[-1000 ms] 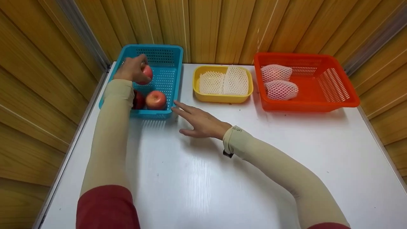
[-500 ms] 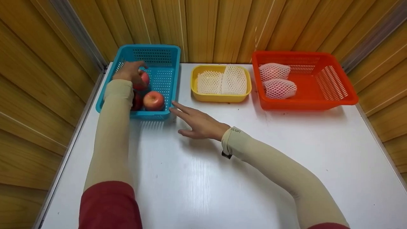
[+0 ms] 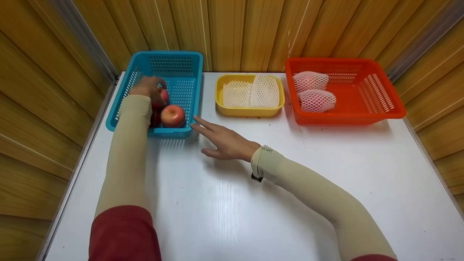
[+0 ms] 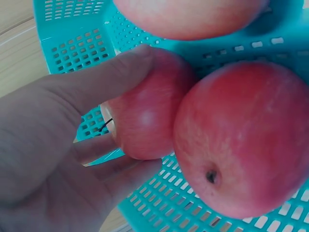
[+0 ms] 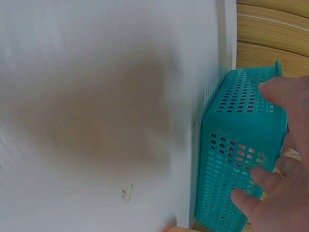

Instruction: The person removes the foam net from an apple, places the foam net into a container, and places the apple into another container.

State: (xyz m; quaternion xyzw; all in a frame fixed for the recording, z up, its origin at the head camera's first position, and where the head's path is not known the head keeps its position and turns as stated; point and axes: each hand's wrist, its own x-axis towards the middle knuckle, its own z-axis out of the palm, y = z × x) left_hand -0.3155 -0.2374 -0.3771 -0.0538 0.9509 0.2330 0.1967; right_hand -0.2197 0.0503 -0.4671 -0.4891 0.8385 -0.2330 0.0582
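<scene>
Inside the blue basket (image 3: pixel 198 78), my left hand (image 3: pixel 145 88) grips a red apple (image 3: pixel 164 96) low among the others. The left wrist view has the thumb on one side of that apple (image 4: pixel 147 108) and fingers on the other, its stem towards the palm. Touching it is a larger red apple (image 4: pixel 246 140); a paler apple (image 4: pixel 193 17) is cut off at the top. In the head view a pinkish-yellow apple (image 3: pixel 173 116) sits in the basket's near right part, beside a darker one partly behind my sleeve. My right hand (image 3: pixel 230 143), fingers spread, is at the basket's near right corner.
A yellow container (image 3: pixel 250 112) with white foam net sleeves (image 3: pixel 265 92) stands at the back middle. To its right, a red basket (image 3: pixel 362 117) holds two net-wrapped fruits (image 3: pixel 317 100). Wood-patterned walls enclose the white table (image 3: pixel 232 210).
My left hand has come lower and nearer in the blue basket, bringing the apple down beside the others. My right hand has stayed by the basket's corner. The head view has shifted slightly.
</scene>
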